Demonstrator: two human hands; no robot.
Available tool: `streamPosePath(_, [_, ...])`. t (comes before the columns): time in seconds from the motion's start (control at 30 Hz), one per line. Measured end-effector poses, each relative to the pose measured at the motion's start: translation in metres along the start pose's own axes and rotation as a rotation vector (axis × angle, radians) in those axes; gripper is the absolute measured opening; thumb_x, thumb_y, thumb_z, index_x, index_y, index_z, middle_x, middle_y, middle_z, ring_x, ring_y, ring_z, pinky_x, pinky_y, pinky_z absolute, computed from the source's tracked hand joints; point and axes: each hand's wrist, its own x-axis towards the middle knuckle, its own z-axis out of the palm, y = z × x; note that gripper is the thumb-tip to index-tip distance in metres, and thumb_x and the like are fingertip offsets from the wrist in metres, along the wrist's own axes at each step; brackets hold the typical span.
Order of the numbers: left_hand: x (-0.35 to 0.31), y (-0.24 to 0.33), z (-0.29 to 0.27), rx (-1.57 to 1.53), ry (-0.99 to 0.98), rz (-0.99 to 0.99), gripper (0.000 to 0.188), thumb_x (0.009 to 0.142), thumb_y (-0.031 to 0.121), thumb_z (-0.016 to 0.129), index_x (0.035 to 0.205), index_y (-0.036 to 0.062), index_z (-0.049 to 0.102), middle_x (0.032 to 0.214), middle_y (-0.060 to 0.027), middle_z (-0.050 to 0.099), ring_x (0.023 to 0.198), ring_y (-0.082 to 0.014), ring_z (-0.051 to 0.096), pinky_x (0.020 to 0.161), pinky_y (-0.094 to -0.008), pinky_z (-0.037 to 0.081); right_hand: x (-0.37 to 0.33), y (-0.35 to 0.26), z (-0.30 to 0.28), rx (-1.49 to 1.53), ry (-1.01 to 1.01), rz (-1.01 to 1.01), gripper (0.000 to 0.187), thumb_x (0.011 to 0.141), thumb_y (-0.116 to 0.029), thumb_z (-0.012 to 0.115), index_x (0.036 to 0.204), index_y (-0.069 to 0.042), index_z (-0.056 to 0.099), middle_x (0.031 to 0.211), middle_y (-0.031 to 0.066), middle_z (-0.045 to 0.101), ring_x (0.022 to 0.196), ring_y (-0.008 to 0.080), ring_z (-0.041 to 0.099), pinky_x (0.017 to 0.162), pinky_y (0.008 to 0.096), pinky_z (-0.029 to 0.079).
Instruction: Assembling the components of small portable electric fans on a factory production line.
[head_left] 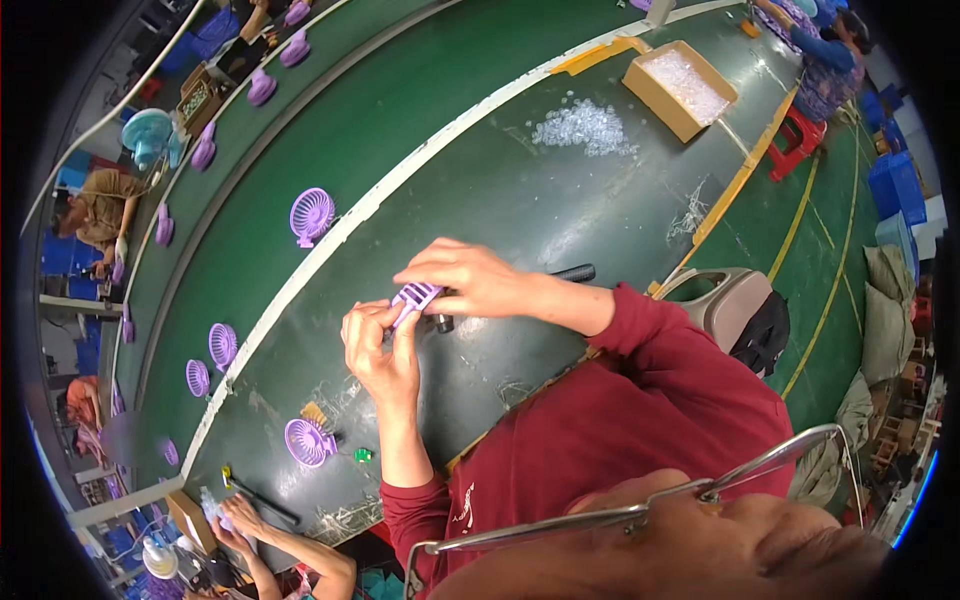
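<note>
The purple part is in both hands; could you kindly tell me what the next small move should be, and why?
Perhaps settle the purple part in the left hand alone, freeing the right hand: both hands grip it, and a black rod, likely within easy reach, lies on the table, partly hidden by the right arm.

Conveyor belt [400, 100] runs along the far side of the surface [510, 190], strip [440, 147] in between. One fan [312, 214] sits on the belt, ahead and left of the fan part [416, 295] between the left hand [385, 360] and right hand [470, 278]. Another fan's on the surface, left of the left forearm. Rod [575, 273] pokes out past the right forearm. Farther up, a heap of pieces [583, 128] lies left of a box [655, 105], and there's a stool [797, 142] off the right edge.
</note>
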Motion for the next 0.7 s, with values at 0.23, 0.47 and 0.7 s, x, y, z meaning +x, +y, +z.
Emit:
streamPosePath(0.23, [0.034, 0.001, 0.059, -0.201, -0.055, -0.076, 0.014, 0.073, -0.001, 0.081, 0.083, -0.0004, 0.072, 0.087, -0.0111, 0.069, 0.088, -0.0221, 0.065, 0.079, -0.0332, 0.050, -0.045, 0.086, -0.132, -0.313, 0.303, 0.305, 0.022, 0.087, -0.011, 0.072, 0.108, -0.005, 0.073, 0.102, 0.0128, 0.071, 0.088, 0.0299, 0.070, 0.080, 0.0378, 0.055])
streamPosePath(0.47, [0.036, -0.005, 0.089, -0.145, -0.124, -0.108, 0.017, 0.072, 0.010, 0.085, 0.083, 0.0027, 0.074, 0.083, -0.0095, 0.073, 0.080, -0.0234, 0.068, 0.085, -0.0368, 0.050, -0.013, 0.162, -0.172, -0.607, 0.269, 0.523, 0.015, 0.087, -0.016, 0.072, 0.099, -0.009, 0.076, 0.097, 0.0114, 0.071, 0.091, 0.0319, 0.069, 0.080, 0.0416, 0.054])
streamPosePath(0.7, [0.040, -0.001, 0.089, -0.091, -0.129, -0.061, 0.020, 0.071, 0.017, 0.087, 0.083, 0.0045, 0.077, 0.082, -0.0091, 0.074, 0.080, -0.0250, 0.070, 0.095, -0.0421, 0.048, -0.006, 0.187, -0.162, -0.832, 0.077, 0.491, 0.013, 0.081, -0.020, 0.075, 0.091, -0.014, 0.078, 0.093, 0.0082, 0.070, 0.089, 0.0309, 0.069, 0.075, 0.0436, 0.055])
